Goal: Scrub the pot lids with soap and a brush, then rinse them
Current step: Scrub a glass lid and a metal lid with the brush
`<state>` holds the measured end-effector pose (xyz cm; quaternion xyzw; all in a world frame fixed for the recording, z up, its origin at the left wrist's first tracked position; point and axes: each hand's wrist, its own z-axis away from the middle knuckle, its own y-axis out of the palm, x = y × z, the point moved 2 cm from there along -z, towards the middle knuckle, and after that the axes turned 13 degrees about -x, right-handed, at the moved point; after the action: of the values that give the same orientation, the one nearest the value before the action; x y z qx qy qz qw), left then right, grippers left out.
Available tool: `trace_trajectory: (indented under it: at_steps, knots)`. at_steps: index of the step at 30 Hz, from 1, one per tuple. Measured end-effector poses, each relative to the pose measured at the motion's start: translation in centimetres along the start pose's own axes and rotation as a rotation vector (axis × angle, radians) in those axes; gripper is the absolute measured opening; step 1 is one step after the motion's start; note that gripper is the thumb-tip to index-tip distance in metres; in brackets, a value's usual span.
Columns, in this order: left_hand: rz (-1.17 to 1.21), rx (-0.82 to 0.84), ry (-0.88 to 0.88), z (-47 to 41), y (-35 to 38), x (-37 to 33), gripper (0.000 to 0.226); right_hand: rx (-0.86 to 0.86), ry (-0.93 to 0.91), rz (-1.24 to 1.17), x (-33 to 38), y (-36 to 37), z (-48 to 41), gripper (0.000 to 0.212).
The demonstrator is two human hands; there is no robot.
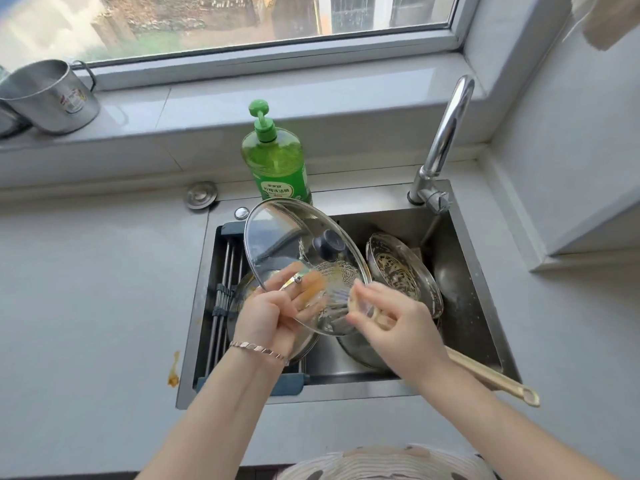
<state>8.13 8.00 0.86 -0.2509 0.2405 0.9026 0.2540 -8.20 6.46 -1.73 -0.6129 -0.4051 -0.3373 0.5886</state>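
Writing: the green soap bottle (277, 164) has a label with Chinese characters, too blurred to read. The steel mug (48, 95) on the window sill (242, 95) carries a small coloured print, also unreadable.
Left hand (273, 310): palm up, wrist with a bracelet (259, 349). Its fingers lie behind the glass and the thumb is in front, pinching the lower rim.
Right hand (398, 323): fingers curled round the brush (491, 377) near its head. The long pale handle runs back past the wrist.
Glass lid (287, 237): held tilted above the sink (478, 289), dark knob (329, 244) facing up. The brush head touches its lower right edge.
Soapy lid (398, 271): leans inside the sink, just right of the held one.
Tap (446, 133): at the sink's back right corner.
Worktop (104, 289): an orange stain (173, 372) left of the sink.
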Motion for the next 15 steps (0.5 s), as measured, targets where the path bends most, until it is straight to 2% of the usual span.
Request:
trace_trajectory:
  at_steps: [2,3,6,7,11,12,15]
  knots:
    - [-0.007,-0.01,-0.002,-0.3,-0.1,0.0,0.062,0.058,-0.109,-0.061,1.0,0.4,1.5,0.042]
    - [-0.008,-0.011,-0.003,-0.3,-0.1,0.0,0.062,0.036,-0.067,-0.044,0.5,0.1,1.0,0.043]
    - [-0.002,-0.002,-0.001,0.2,0.0,-0.1,0.061,-0.057,0.212,0.035,-2.9,-1.1,-1.3,0.042]
    - [0.0,-0.003,-0.003,0.3,0.1,0.0,0.061,-0.068,0.22,0.056,-3.4,-1.1,-1.2,0.041]
    - [-0.052,-0.01,-0.012,0.1,0.1,0.3,0.064,-0.023,-0.074,-0.13,-0.5,0.3,1.4,0.044]
    - [-0.067,-0.012,-0.01,0.2,0.1,0.2,0.064,-0.009,-0.073,-0.136,-0.7,0.4,1.3,0.045]
    - [-0.057,0.003,-0.004,0.6,-0.2,-0.2,0.067,-0.058,0.191,0.054,-3.2,-0.7,-1.3,0.045]
